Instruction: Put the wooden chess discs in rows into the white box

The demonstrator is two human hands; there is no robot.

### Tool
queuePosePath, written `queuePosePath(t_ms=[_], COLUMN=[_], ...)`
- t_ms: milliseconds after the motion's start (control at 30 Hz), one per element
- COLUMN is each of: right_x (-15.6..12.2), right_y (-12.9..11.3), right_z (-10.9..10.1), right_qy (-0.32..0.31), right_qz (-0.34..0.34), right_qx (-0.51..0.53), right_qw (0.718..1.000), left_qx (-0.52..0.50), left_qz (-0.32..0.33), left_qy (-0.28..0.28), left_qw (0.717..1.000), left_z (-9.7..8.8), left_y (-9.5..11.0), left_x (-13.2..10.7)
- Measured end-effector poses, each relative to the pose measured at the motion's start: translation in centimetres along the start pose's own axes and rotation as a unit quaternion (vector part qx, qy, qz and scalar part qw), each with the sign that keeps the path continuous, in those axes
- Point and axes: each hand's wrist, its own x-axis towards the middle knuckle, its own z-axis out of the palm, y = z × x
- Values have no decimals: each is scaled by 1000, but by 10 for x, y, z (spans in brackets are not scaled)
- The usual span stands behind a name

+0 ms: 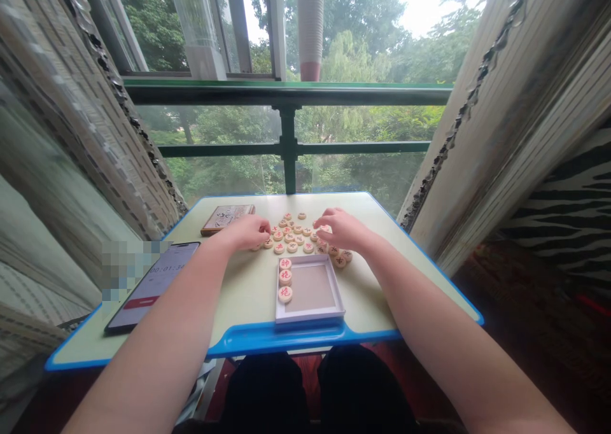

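Observation:
Round Chinese chess pieces [293,247] with red and dark characters are scattered, some on top of others, over the pale table. To their left, my left hand [249,231] is low with its fingers curled together beside the nearest pieces; whatever is in the fingertips is hidden. On the right side of the spread, my right hand [341,226] reaches over the pieces with its fingers bent and slightly apart, touching or just above them. In front lies a shallow white box [310,316]. Three red-marked chess pieces [285,277] form a column along its left wall.
A flat brown case [226,219] with dark writing lies at the back left of the table. A phone [153,287] showing a running timer rests at the left edge. The table [238,294] has a blue rim and front groove. Curtains [477,135] hang on both sides.

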Motion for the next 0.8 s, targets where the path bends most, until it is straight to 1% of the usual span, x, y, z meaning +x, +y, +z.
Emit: queuePosePath(t_ms=[100,200,267,333,433,500,633,733,800], right_x=[-3,-3,-1,0,0,-1,-2,-2,-1], right_y=[-7,-10,-10,-10,-12,-13,-15,-14,-12], right_z=[1,6,10,11,8,4,-1,-1,1], right_qy=[-43,-72,-72,-57,-26,-19,-35,-32,-25], right_qz=[-42,-48,-43,-38,-30,-17,16,23,20], right_qx=[12,22,31,39,40,45,51,50,58], right_qw=[998,996,996,997,998,999,998,998,998], left_qx=[-14,-38,-72,-121,-188,-217,-269,-293,-300], left_qz=[-2,-6,-12,-19,-19,-18,-1,14,10], left_qy=[-7,1,-8,-56,-150,-189,-224,-249,-256], left_qw=[1000,999,997,991,970,957,937,923,919], left_z=[-1,-4,-6,-9,-11,-10,-7,-7,-7], left_y=[3,6,9,10,10,9,9,10,10], left_x=[-1,-4,-7,-11,-15,-15,-14,-14,-14])
